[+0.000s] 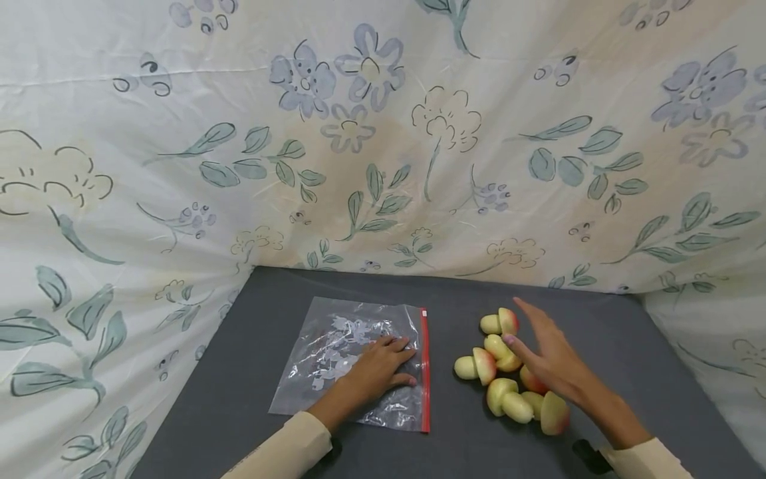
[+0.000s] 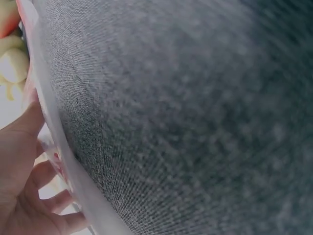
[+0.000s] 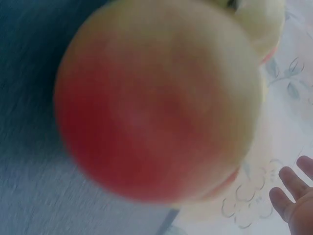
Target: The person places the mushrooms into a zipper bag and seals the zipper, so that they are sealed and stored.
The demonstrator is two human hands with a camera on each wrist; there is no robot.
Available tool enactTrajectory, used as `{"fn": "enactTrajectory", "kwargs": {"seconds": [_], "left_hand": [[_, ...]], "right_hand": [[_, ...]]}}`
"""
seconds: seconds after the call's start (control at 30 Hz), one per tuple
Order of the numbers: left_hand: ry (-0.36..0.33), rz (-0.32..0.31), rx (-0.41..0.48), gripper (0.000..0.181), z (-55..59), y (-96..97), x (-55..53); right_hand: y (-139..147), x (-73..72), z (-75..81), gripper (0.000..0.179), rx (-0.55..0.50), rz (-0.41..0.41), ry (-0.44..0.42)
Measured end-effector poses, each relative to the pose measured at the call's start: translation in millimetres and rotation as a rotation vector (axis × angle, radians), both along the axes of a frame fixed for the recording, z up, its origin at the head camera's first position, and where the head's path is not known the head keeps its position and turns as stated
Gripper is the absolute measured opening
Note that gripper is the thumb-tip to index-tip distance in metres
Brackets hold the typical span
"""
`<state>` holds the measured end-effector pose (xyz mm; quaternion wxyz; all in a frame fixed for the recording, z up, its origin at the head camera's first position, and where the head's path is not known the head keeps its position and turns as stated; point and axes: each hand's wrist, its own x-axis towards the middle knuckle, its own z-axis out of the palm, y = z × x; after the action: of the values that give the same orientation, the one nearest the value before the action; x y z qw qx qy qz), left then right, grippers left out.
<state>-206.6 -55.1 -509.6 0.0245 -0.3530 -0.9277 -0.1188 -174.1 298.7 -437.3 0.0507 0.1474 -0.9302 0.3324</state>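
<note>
My left hand (image 1: pixel 378 367) rests on a clear plastic zip bag (image 1: pixel 302 362), its fingers spread just short of the red zip strip (image 1: pixel 425 382). White printed shapes show through or on the bag. Over to the right, my right hand (image 1: pixel 553 356) hovers beside a cluster of toy mushrooms (image 1: pixel 483 366), thumb and fingers apart with nothing between them. Their stems are pale yellow-green and some caps are blushed red. One red-and-yellow cap (image 3: pixel 156 107) fills much of the right wrist view, and the right hand's fingertips appear at that view's lower right.
A dark grey cloth (image 1: pixel 239 399) covers the table surface. Behind and at both sides hangs a pale floral curtain (image 1: pixel 383 199). Several mushrooms lie close together, with one mushroom (image 1: pixel 499 323) at the far end of the cluster. Dark straps show at both wrists.
</note>
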Motion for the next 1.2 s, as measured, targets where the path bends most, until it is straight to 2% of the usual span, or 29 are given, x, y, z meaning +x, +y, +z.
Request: {"fn": "enactTrajectory", "kwargs": {"seconds": [0.2,0.47,0.7,0.9,1.03,1.2], "left_hand": [[-0.002,-0.006,0.027,0.055,0.8,0.9,-1.2],[-0.066,0.029,0.056,0.048,1.1,1.9,-2.2],[-0.007,0.005,0.062,0.041,-3.0,0.1,-3.0],[-0.024,-0.006,0.066,0.037,-4.2,-1.7,-3.8],[-0.033,-0.016,0.081,0.036,-3.7,-2.9,-4.3],[-0.015,-0.038,0.088,0.034,-3.4,-3.9,-5.4]], "right_hand": [[-16.2,3.4,0.3,0.074,-0.024,0.028,-0.010],[-32.2,8.7,-0.7,0.071,-0.056,0.058,-0.051],[-47.7,15.3,-1.2,0.070,-0.075,0.097,-0.038],[-61.6,18.0,-6.3,0.070,-0.126,0.138,-0.036],[-71.6,22.6,-10.3,0.069,-0.128,0.137,-0.047],[-84.6,28.3,-14.9,0.066,-0.112,0.170,-0.013]]}}
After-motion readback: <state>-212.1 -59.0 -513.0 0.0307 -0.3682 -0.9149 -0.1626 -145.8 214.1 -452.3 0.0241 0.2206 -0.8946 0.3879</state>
